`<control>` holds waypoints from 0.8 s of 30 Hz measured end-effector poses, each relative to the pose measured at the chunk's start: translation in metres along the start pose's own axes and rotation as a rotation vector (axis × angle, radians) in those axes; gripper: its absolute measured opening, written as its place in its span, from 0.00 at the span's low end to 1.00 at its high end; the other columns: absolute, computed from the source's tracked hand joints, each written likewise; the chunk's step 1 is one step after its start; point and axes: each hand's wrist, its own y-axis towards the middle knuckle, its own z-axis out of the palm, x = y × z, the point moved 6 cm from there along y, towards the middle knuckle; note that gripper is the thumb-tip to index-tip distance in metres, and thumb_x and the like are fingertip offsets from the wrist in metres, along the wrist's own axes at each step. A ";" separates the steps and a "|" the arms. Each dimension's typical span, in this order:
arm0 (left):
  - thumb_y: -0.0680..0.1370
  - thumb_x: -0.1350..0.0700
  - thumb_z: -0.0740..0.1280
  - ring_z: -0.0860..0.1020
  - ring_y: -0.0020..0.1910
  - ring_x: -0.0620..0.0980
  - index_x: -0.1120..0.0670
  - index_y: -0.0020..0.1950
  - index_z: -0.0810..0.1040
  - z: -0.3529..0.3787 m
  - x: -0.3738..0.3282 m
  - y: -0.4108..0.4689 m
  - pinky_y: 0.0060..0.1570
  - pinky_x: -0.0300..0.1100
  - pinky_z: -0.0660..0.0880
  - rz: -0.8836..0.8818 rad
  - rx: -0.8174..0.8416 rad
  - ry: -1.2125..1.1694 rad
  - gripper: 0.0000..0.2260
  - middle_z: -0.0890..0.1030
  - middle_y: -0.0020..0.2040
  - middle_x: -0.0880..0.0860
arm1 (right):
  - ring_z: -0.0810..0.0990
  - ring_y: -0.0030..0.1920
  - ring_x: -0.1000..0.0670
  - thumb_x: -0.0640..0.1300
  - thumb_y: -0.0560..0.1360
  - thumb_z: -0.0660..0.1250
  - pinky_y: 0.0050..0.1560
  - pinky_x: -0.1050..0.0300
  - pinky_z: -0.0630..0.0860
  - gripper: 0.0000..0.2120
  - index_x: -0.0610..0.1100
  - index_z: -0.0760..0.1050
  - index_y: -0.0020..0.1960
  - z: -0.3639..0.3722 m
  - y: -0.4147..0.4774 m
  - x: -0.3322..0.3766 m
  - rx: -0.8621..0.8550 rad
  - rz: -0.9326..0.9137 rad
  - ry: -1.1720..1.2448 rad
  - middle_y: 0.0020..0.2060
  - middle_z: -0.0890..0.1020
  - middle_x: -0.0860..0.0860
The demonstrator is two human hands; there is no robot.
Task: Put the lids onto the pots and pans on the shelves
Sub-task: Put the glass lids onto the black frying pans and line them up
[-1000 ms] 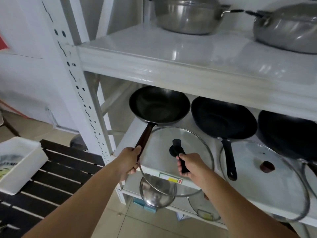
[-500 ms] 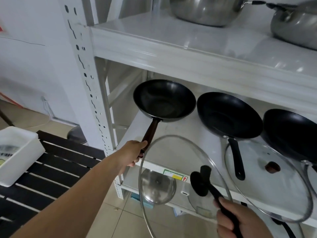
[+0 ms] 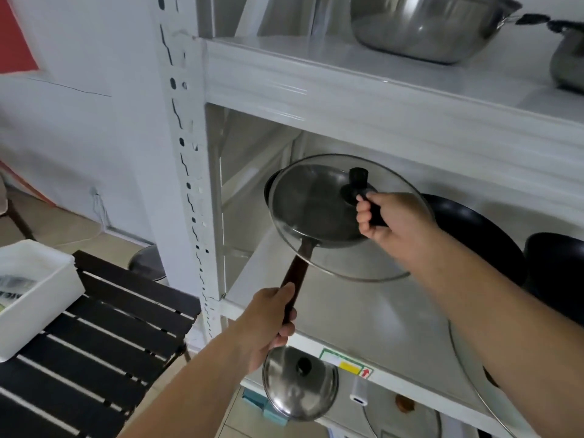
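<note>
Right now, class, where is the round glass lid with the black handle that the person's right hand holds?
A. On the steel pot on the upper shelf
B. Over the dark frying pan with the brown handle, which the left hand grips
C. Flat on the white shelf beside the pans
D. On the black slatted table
B: the right hand holds the round glass lid over the dark frying pan, whose brown handle the left hand grips.

Second black pan [image 3: 474,235] and glass lid [image 3: 467,380] largely behind right forearm.
</note>
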 end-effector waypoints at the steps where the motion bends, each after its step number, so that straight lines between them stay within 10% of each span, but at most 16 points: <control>1: 0.83 0.51 0.59 0.63 0.24 0.45 0.59 0.61 0.73 0.000 0.000 0.000 0.20 0.36 0.60 0.002 -0.007 0.004 0.13 0.71 0.33 0.52 | 0.69 0.16 0.54 0.39 0.82 0.56 0.19 0.68 0.66 0.10 0.40 0.72 0.43 0.002 0.024 0.001 -0.006 0.006 -0.005 0.20 0.73 0.50; 8: 0.82 0.52 0.59 0.62 0.23 0.46 0.56 0.60 0.75 0.004 -0.003 -0.001 0.22 0.36 0.57 0.014 -0.063 0.005 0.12 0.70 0.32 0.52 | 0.70 0.16 0.55 0.37 0.81 0.56 0.19 0.67 0.68 0.07 0.39 0.72 0.55 0.017 0.125 0.007 -0.019 0.005 -0.075 0.29 0.73 0.48; 24: 0.82 0.52 0.58 0.60 0.23 0.46 0.57 0.57 0.75 0.006 -0.008 -0.007 0.24 0.36 0.54 0.008 -0.079 0.019 0.12 0.69 0.31 0.52 | 0.69 0.16 0.55 0.37 0.80 0.53 0.18 0.68 0.66 0.10 0.41 0.70 0.43 0.025 0.162 -0.004 0.002 0.058 -0.110 0.28 0.71 0.49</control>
